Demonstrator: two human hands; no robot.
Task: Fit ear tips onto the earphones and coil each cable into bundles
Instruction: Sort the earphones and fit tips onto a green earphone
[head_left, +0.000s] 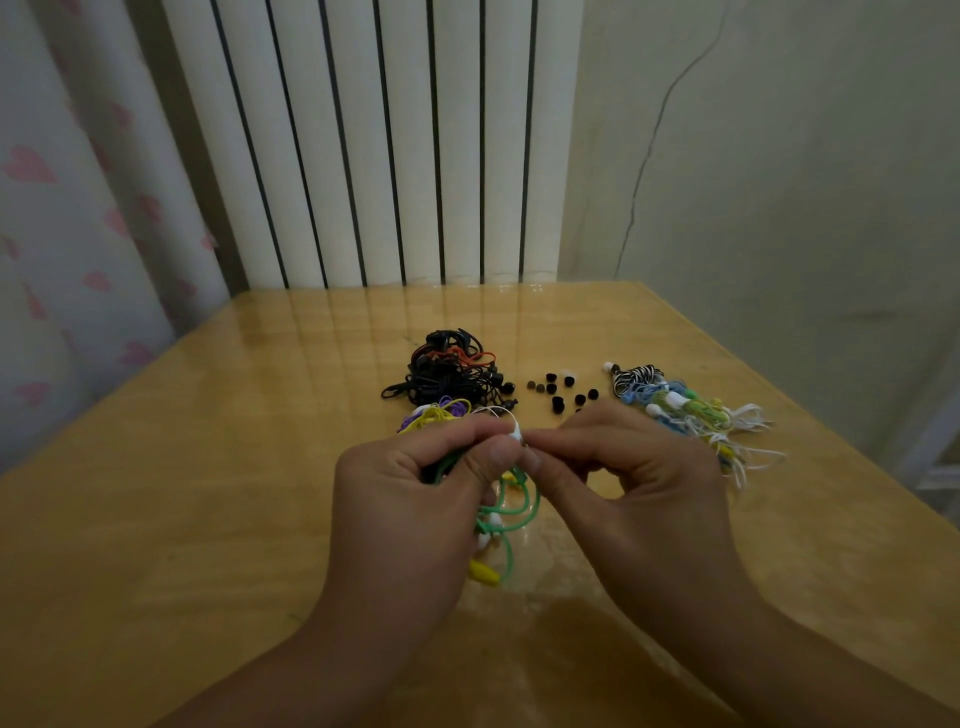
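Pinching a white earbud (516, 430) between both thumbs & forefingers, left hand (415, 499) and right hand (639, 483) are meeting mid-table (208, 467); bud pointing up-right, green cable (511, 512) hanging toward the camera.

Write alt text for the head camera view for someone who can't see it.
Two bare hands, left hand and right hand, pinch a small white earbud over a wooden table, green cable dangling below. Behind lie a black earphone tangle, loose black ear tips and coloured bundles.

A green-cabled earphone (511, 506) hangs in loops, its white bud (517, 430) raised. Loose black ear tips (558, 393) lie scattered between a black tangle (447, 375) and coloured bundles (691, 410).
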